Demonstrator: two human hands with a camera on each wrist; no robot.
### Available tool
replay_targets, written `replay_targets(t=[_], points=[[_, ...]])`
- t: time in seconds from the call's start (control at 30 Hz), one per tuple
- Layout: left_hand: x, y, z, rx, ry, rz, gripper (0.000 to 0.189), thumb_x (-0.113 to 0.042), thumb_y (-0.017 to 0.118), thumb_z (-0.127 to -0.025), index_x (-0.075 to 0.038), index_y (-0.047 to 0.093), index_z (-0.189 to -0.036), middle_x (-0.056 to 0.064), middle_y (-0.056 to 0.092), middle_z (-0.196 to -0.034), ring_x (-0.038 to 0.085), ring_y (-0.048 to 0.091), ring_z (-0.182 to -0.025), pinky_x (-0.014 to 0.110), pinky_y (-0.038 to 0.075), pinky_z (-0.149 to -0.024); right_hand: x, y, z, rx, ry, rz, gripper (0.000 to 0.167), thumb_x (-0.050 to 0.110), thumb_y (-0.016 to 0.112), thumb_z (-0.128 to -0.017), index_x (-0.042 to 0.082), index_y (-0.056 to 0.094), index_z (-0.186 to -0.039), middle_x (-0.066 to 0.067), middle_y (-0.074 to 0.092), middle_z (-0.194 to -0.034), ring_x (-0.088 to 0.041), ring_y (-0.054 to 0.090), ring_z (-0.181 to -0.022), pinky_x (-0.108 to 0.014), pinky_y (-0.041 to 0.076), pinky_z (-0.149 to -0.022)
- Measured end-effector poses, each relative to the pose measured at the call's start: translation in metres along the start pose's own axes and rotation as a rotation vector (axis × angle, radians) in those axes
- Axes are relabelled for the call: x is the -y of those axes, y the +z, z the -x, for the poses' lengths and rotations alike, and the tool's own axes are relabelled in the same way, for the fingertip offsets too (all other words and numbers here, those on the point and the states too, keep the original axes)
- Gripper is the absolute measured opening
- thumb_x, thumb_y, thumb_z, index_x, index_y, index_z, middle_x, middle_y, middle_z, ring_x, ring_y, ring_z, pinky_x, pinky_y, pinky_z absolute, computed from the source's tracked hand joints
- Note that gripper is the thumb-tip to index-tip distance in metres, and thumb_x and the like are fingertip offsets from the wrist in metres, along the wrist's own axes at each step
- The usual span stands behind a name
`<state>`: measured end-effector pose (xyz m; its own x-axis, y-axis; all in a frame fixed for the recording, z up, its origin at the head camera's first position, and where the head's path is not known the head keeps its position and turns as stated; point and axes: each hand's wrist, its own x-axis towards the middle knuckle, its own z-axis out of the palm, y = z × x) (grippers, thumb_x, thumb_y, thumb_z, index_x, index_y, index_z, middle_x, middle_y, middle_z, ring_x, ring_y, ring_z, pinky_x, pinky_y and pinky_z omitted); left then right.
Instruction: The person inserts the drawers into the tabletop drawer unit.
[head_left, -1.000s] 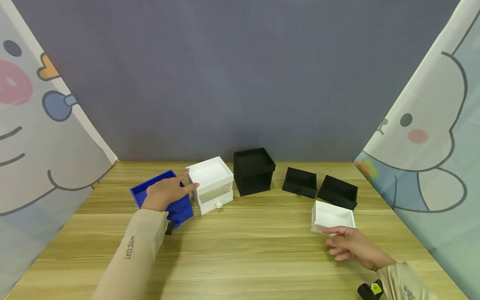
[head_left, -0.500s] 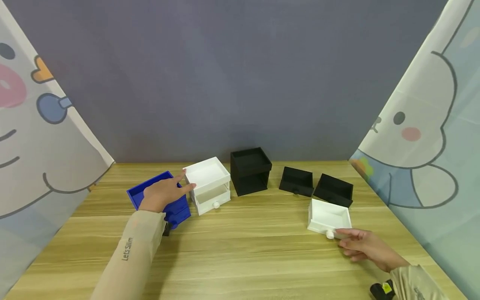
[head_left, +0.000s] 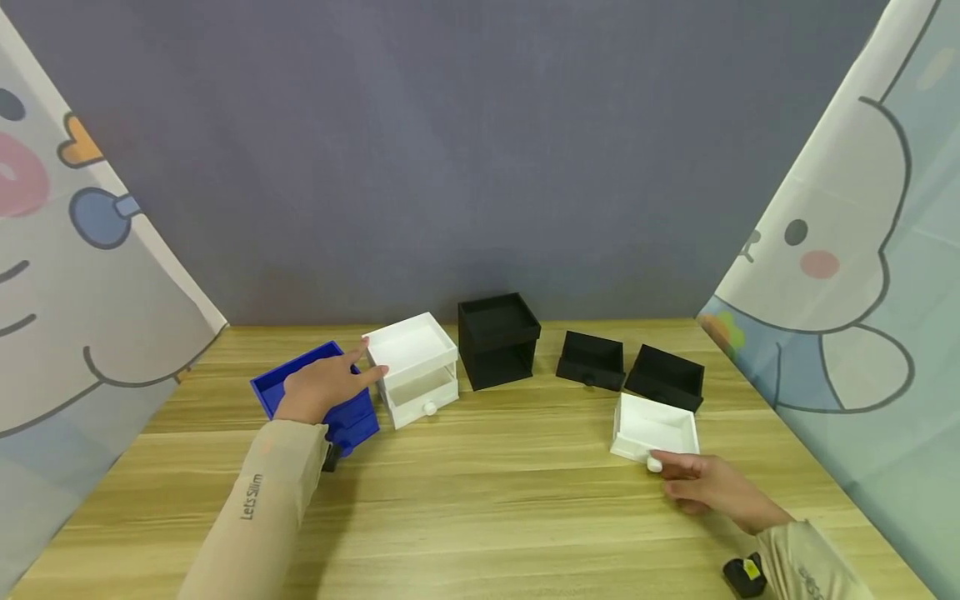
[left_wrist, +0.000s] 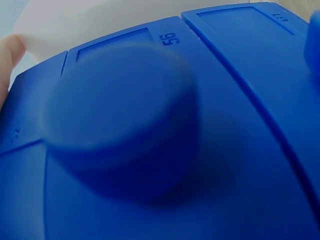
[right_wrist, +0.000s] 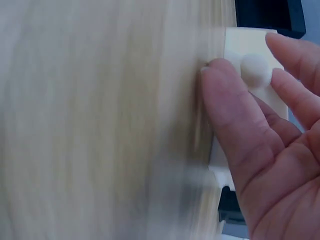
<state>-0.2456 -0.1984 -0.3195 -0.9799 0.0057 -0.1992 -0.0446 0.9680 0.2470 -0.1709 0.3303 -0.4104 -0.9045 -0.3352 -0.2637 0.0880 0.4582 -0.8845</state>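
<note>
In the head view my left hand (head_left: 322, 387) rests its outstretched thumb and index finger against the left side of a white drawer cabinet (head_left: 412, 346), which has a lower drawer with a round knob and a vacant upper slot. Beneath that hand lies a blue drawer unit (head_left: 300, 358); its knob (left_wrist: 122, 120) fills the left wrist view. My right hand (head_left: 716, 492) is at the front of a loose white drawer (head_left: 652, 421). Its thumb and fingers are spread around the drawer's round knob (right_wrist: 255, 71), with gaps showing between them and it.
A black cabinet (head_left: 498, 337) with an unfilled slot stands right of the white cabinet. Two loose black drawers (head_left: 592, 358) lie at the right, one just behind the white drawer. A grey wall (head_left: 480, 167) closes off the back of the wooden table (head_left: 480, 517).
My right hand shifted right along the white drawer's front, then came back left to its knob. The left hand stays at the white cabinet. The head view has swung slightly.
</note>
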Motion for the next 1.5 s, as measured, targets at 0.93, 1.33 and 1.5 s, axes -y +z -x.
replay_targets(t=[0.93,1.33,1.5], points=[[-0.002,-0.002,-0.001,0.007,0.000,-0.009,0.090,-0.078,0.031,-0.086,-0.024,0.013,-0.156,0.032,0.043,-0.137,0.025,0.054,-0.069,0.033,0.030,-0.051,0.006,0.001,0.002,-0.411,0.072,0.179,0.035,0.014,0.071,-0.086,-0.011,0.066,-0.110,-0.009,0.071,-0.090,-0.009,0.063,-0.072,-0.025,0.050,-0.064],[0.000,0.001,-0.005,0.001,0.001,-0.021,0.091,-0.079,0.030,-0.085,-0.025,0.012,-0.156,0.032,0.036,-0.143,0.033,0.057,-0.086,0.036,0.035,-0.054,0.014,0.006,0.005,-0.537,-0.007,0.374,0.026,0.022,0.074,-0.085,0.001,0.075,-0.100,-0.004,0.069,-0.089,-0.005,0.047,-0.067,-0.024,0.039,-0.058],[0.001,0.001,-0.004,-0.002,0.004,-0.018,0.092,-0.080,0.029,-0.085,-0.024,0.013,-0.156,0.033,0.036,-0.143,0.032,0.057,-0.086,0.036,0.036,-0.053,0.023,0.011,0.007,-0.546,-0.040,0.385,0.027,0.025,0.077,-0.083,0.003,0.076,-0.097,-0.007,0.071,-0.095,-0.001,0.050,-0.070,-0.023,0.042,-0.061]])
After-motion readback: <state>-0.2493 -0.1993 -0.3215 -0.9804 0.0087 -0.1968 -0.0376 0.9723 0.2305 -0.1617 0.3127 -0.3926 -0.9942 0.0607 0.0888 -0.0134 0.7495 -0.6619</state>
